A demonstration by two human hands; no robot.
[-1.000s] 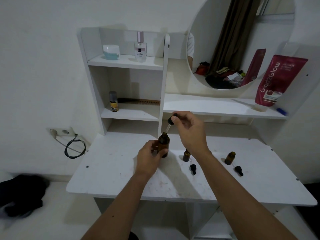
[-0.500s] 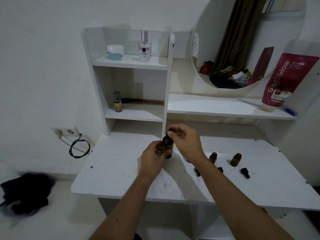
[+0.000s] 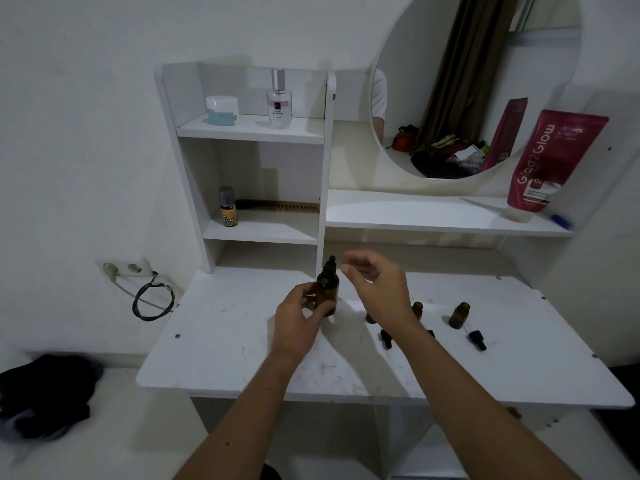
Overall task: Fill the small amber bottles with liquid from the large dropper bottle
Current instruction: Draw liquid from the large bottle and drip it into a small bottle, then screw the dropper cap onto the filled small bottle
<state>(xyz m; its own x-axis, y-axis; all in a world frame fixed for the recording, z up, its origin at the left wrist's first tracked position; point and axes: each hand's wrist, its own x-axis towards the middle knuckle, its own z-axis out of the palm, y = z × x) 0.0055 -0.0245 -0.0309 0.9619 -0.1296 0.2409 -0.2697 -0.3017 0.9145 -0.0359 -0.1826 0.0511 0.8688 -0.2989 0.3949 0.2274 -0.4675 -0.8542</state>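
Observation:
The large amber dropper bottle (image 3: pixel 327 287) stands on the white table (image 3: pixel 225 348) with its black dropper cap seated on top. My left hand (image 3: pixel 298 322) grips its body from the left. My right hand (image 3: pixel 377 289) hovers just right of the cap, fingers loosely spread and holding nothing. Three small amber bottles stand uncapped to the right: one (image 3: pixel 370 318) mostly hidden behind my right wrist, one (image 3: pixel 417 310) beside it, one (image 3: pixel 459 315) farther right. Small black dropper caps (image 3: pixel 385 338) (image 3: pixel 477 339) lie in front of them.
White shelves behind hold a jar (image 3: pixel 222 110), a perfume bottle (image 3: pixel 280 100), a small spray can (image 3: pixel 227 206) and a comb (image 3: pixel 277 206). A red tube (image 3: pixel 550 161) leans by the round mirror (image 3: pixel 478 81). A coiled cable (image 3: pixel 152 299) hangs from the wall socket at left.
My right hand lowered the dropper back into the large bottle, seated its cap, then let go and lifted off to the right. My left hand kept holding the bottle.

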